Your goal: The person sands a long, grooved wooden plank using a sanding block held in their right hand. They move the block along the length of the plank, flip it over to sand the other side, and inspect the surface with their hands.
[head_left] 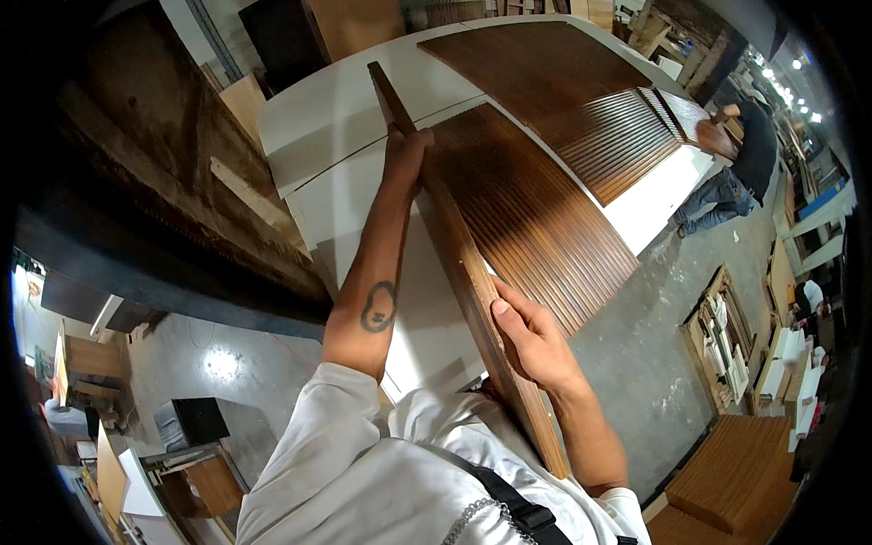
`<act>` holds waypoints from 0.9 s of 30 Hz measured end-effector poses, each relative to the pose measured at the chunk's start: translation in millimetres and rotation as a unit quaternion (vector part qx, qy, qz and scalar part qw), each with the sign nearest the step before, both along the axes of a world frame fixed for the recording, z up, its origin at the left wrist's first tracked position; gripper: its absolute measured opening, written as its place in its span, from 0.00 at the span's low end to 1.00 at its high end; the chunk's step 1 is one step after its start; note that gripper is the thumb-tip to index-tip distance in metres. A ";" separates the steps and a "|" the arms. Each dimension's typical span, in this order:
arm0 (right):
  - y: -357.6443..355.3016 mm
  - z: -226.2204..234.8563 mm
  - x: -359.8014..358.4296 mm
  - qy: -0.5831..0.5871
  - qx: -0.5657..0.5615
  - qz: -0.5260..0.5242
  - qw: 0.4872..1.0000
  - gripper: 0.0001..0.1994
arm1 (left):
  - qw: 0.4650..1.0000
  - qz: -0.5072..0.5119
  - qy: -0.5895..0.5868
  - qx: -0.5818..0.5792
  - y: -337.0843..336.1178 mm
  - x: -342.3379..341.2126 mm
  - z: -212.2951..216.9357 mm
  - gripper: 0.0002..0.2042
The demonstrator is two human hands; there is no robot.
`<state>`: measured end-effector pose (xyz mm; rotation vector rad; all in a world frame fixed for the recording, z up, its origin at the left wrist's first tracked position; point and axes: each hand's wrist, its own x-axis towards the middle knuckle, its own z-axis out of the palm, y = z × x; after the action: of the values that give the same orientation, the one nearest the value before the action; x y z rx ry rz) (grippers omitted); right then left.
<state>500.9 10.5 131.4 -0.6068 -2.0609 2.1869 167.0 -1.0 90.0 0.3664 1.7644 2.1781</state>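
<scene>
A long brown wooden board (457,238) stands on its narrow edge in front of me, slanting from the far left toward my body. My left hand (406,156) is closed around its far part, with the fingertips partly hidden behind it. Closer to me, my right hand (534,338) grips the board's near part, thumb on the upper edge and the other fingers out of sight on the right side. Just right of the board, a brown ribbed wooden panel (545,213) lies flat on the white table (341,113).
More brown panels (554,64) lie farther back on the table. A person in dark clothes (756,150) bends over its far right end. Large dark brown woodwork (173,163) rises at left. Stacked brown panels (731,472) sit lower right, and a wooden frame (720,341) lies on the floor.
</scene>
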 end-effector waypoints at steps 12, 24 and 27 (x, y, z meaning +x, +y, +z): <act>10.7 12.7 -83.2 -0.001 0.109 -0.032 0.994 0.25 | 0.982 0.050 0.102 -0.154 21.1 -28.6 -26.6 0.30; -4.5 8.1 -52.8 0.018 0.081 -0.002 0.997 0.27 | 0.989 0.006 0.088 -0.115 -5.4 -13.4 6.5 0.21; -11.0 11.5 -30.8 0.023 0.057 0.000 0.998 0.27 | 0.996 0.020 0.067 -0.047 -2.1 -20.2 -5.7 0.19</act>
<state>470.1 -0.4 142.9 -0.5385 -2.1443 2.0458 146.8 -3.1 84.4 0.4689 1.9539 2.1324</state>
